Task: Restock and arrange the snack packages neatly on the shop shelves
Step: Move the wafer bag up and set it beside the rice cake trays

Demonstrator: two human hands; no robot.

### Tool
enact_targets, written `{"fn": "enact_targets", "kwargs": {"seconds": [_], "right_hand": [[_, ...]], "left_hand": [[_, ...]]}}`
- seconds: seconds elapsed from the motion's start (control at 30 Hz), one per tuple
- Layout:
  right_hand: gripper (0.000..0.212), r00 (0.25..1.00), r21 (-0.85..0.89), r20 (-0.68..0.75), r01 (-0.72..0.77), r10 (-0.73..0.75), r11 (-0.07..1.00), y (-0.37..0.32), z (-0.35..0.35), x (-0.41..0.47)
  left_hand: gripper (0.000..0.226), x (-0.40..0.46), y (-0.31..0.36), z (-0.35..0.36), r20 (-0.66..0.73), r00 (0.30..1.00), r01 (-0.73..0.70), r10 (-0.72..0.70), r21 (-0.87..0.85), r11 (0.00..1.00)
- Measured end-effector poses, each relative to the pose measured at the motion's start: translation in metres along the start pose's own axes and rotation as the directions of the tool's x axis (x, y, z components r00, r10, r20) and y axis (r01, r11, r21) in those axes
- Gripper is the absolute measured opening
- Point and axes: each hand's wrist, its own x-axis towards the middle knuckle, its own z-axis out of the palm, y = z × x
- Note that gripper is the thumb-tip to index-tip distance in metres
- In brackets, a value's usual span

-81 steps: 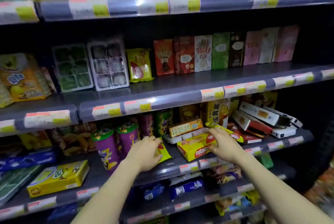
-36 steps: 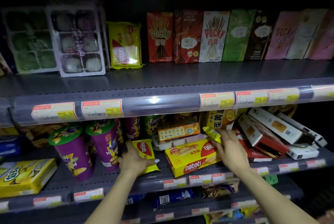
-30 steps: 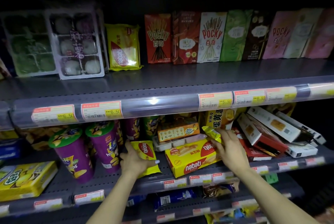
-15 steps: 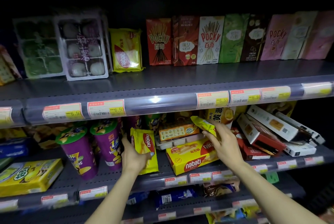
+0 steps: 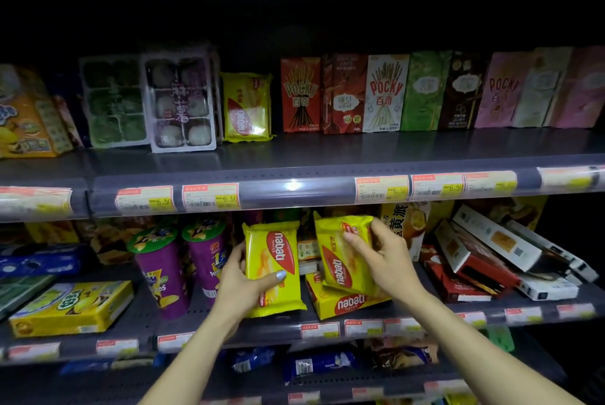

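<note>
The left hand (image 5: 244,283) has its fingers curled round a yellow Nabati pack (image 5: 273,269): the thumb lies across the lower front and the other fingers go behind its left edge. This left pack stands upright, print running sideways, with its bottom edge at the front of the lower shelf (image 5: 229,331). The right hand (image 5: 384,262) grips a second Nabati pack (image 5: 340,255) from the right, its fingers spread over the upper front. The right pack tilts slightly and is held just above a yellow Nabati box (image 5: 347,301) lying flat on the same shelf; I cannot tell whether it touches the box. The two packs are near each other, with a narrow gap between them.

Just left of the left hand stand two purple chip tubes (image 5: 183,269) with green lids, and further left a flat yellow box (image 5: 70,308) lies on the shelf. Right of the right hand, several long red and white boxes (image 5: 497,264) lean in a loose pile.

On the middle shelf (image 5: 327,152) above, a third Nabati pack (image 5: 247,108) stands upright near the back. To its left are two clear trays of round sweets (image 5: 147,100), one green and one pale. To its right a row of Pocky boxes (image 5: 386,93) stands upright, side by side, in red, white, green, brown and pink. Price tags (image 5: 209,197) run along the shelf edges.
</note>
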Motion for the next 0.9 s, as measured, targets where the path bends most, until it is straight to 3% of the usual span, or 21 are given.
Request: {"fn": "enact_targets", "kwargs": {"seconds": [0.2,0.33,0.5,0.6,0.7,0.9], "right_hand": [[0.015,0.989,0.319,0.079,-0.144,0.125,0.937,-0.017,0.001,0.0],[0.013,0.978,0.463,0.083,-0.209,0.192,0.862,-0.023,-0.005,-0.003],[0.014,0.97,0.523,0.083,-0.239,0.23,0.818,-0.03,-0.011,-0.007],[0.031,0.967,0.537,0.084,-0.246,0.239,0.807,-0.034,-0.01,-0.01],[0.018,0.96,0.58,0.12,-0.274,0.252,0.767,-0.042,-0.007,-0.015],[0.021,0.955,0.644,0.115,-0.281,0.273,0.712,-0.073,0.001,-0.017]], "left_hand": [[0.071,-0.016,0.016,0.007,0.072,0.997,-0.036,0.039,-0.04,0.999],[0.063,-0.025,0.027,0.008,0.13,0.988,-0.082,0.089,-0.065,0.995],[0.067,-0.033,0.034,0.005,0.163,0.98,-0.107,0.118,-0.076,0.991],[0.071,-0.038,0.033,0.001,0.173,0.976,-0.119,0.13,-0.074,0.99],[0.072,-0.044,0.035,0.001,0.197,0.97,-0.126,0.14,-0.084,0.988],[0.083,-0.061,0.054,0.001,0.23,0.956,-0.153,0.182,-0.138,0.979]]}}
